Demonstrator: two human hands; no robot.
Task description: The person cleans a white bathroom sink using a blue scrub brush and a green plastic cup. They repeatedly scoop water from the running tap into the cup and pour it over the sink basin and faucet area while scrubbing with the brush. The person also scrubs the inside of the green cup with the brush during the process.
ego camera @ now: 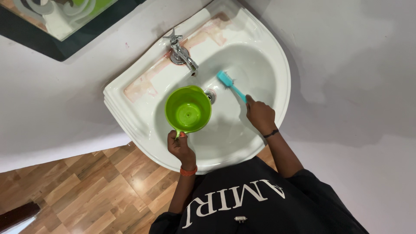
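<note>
While our left hand (181, 148) grips the green mug (188, 109) by its handle over the sink (277, 73), our right hand (260, 115) clasps a teal brush (231, 85) inside it.

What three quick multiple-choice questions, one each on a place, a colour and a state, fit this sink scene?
1. Where is the brush head?
A. inside the sink basin
B. on the floor
C. in the mug

2. What colour is the mug?
A. red
B. green
C. white

3. How is the mug held?
A. lying on the floor
B. upside down
C. by its handle, open side up

Answers: 1 A, the bristles meet the basin wall beyond the right hand. 2 B, it is bright green. 3 C, the left hand grips the handle.
</note>
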